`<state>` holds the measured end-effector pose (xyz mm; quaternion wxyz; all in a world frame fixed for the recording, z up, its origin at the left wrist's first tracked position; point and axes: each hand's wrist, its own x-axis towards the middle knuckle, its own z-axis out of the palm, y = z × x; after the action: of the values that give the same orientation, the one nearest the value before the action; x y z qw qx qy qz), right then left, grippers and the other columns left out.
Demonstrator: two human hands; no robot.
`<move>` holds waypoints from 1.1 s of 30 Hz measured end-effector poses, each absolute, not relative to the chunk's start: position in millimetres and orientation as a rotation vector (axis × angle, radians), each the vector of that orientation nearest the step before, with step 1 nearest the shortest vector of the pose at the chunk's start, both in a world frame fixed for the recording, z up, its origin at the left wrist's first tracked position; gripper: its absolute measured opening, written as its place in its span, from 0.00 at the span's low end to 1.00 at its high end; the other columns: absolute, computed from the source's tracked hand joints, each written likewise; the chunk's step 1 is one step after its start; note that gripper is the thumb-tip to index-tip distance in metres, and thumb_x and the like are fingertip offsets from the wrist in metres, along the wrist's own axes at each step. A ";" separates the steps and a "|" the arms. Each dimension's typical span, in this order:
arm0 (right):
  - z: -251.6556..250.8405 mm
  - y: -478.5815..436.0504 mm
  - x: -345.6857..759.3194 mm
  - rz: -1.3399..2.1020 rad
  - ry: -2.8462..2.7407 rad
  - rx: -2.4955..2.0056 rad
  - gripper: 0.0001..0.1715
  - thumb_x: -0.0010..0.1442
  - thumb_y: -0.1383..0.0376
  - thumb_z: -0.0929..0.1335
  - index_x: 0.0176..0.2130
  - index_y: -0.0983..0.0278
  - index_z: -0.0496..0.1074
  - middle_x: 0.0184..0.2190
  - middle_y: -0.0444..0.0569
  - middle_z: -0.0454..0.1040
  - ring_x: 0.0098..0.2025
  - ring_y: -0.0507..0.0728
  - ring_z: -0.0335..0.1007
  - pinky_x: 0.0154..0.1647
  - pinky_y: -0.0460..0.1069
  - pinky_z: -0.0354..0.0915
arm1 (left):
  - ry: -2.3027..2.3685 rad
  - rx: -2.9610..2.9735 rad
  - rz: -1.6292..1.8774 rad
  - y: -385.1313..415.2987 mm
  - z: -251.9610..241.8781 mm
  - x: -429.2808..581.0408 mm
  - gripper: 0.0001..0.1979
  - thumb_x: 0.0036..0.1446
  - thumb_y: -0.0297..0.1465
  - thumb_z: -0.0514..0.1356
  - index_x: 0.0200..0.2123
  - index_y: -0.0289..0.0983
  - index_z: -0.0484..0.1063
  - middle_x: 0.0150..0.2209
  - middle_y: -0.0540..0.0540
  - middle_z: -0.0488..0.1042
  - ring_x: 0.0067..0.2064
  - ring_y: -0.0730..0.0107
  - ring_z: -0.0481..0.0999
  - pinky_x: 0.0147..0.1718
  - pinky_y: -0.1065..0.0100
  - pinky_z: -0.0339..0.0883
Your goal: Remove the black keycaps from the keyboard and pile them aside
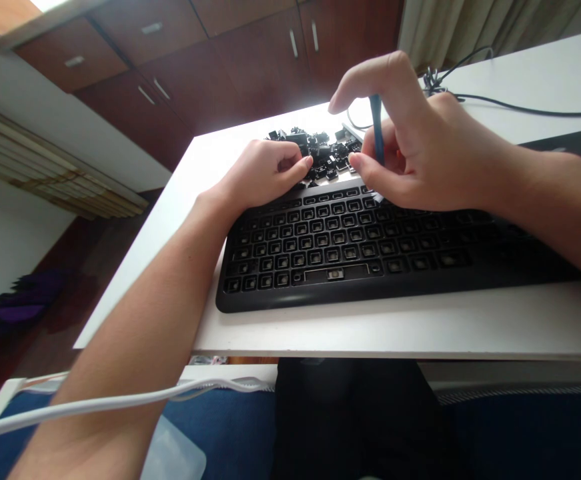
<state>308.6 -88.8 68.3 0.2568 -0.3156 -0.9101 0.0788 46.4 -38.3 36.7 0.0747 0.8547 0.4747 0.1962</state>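
Note:
A black keyboard (350,250) with its keycaps removed lies on the white desk (370,327). Behind its far edge sits a pile of loose black keycaps (320,152). My left hand (260,173) rests curled at the keyboard's top edge, its fingertips pinched at the pile; what they hold is hidden. My right hand (420,143) is closed around a thin blue tool (377,130), held upright with its tip down at the keyboard's top row, the index finger arched above it.
A black cable (520,107) runs across the desk at the back right. A dark object (570,143) lies at the right edge. Brown cabinets (210,60) stand behind the desk. A white cable (110,403) crosses my lap.

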 end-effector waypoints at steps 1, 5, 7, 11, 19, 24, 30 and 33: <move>68.3 -88.8 308.6 0.216 -2.468 -0.857 0.23 0.66 0.63 0.66 0.58 0.59 0.59 0.29 0.42 0.71 0.23 0.52 0.62 0.26 0.49 0.59 | 1.429 2.569 0.586 -38.1 36.3 46.2 0.18 0.61 0.42 0.58 0.23 0.39 0.68 0.19 0.50 0.65 0.24 0.70 0.60 0.25 0.64 0.52; 67.0 -88.0 308.5 0.221 -2.465 -0.852 0.17 0.66 0.63 0.67 0.54 0.59 0.62 0.30 0.43 0.71 0.23 0.51 0.61 0.25 0.48 0.58 | 1.440 2.591 0.565 -37.6 35.8 46.0 0.17 0.61 0.41 0.58 0.23 0.39 0.69 0.20 0.50 0.66 0.24 0.71 0.60 0.25 0.64 0.53; 66.0 -87.3 308.8 0.214 -2.463 -0.842 0.16 0.66 0.63 0.67 0.52 0.59 0.63 0.30 0.43 0.71 0.23 0.51 0.61 0.25 0.48 0.58 | 1.441 2.601 0.560 -37.9 36.2 46.2 0.17 0.62 0.41 0.58 0.23 0.39 0.69 0.20 0.50 0.66 0.24 0.71 0.60 0.25 0.65 0.53; 64.9 -86.1 309.4 0.189 -2.451 -0.815 0.19 0.66 0.63 0.67 0.55 0.58 0.61 0.30 0.42 0.71 0.24 0.51 0.62 0.25 0.47 0.59 | 1.434 2.611 0.559 -38.5 37.0 46.6 0.18 0.62 0.41 0.58 0.22 0.38 0.68 0.19 0.50 0.65 0.23 0.72 0.58 0.25 0.65 0.53; 65.3 -87.3 309.0 0.185 -2.457 -0.829 0.24 0.66 0.63 0.67 0.59 0.58 0.59 0.29 0.42 0.71 0.24 0.51 0.61 0.25 0.47 0.59 | 1.426 2.567 0.586 -38.5 36.3 46.4 0.18 0.61 0.42 0.58 0.23 0.39 0.67 0.19 0.50 0.65 0.24 0.70 0.58 0.25 0.64 0.51; 62.7 -84.6 310.4 0.185 -2.460 -0.838 0.31 0.66 0.62 0.67 0.64 0.60 0.55 0.27 0.41 0.68 0.23 0.52 0.62 0.25 0.48 0.60 | 1.432 2.562 0.576 -38.3 36.8 47.0 0.19 0.61 0.43 0.58 0.22 0.39 0.66 0.19 0.50 0.64 0.24 0.70 0.58 0.25 0.64 0.51; 62.0 -83.2 310.2 0.207 -2.449 -0.802 0.30 0.67 0.60 0.67 0.63 0.60 0.56 0.27 0.40 0.67 0.24 0.51 0.62 0.24 0.47 0.59 | 1.431 2.624 0.513 -39.3 40.0 48.2 0.18 0.62 0.42 0.57 0.23 0.39 0.67 0.20 0.50 0.66 0.24 0.71 0.59 0.26 0.64 0.53; 62.0 -83.3 310.4 0.205 -2.455 -0.806 0.29 0.67 0.62 0.67 0.63 0.59 0.56 0.27 0.40 0.67 0.24 0.51 0.62 0.24 0.47 0.59 | 1.433 2.635 0.509 -39.4 40.0 47.7 0.18 0.63 0.41 0.56 0.22 0.39 0.68 0.20 0.50 0.66 0.24 0.71 0.59 0.26 0.64 0.54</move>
<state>310.4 -83.3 62.0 0.2713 -0.2993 -0.9116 0.0762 47.7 -39.4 40.0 0.0497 0.8651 0.4703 0.1672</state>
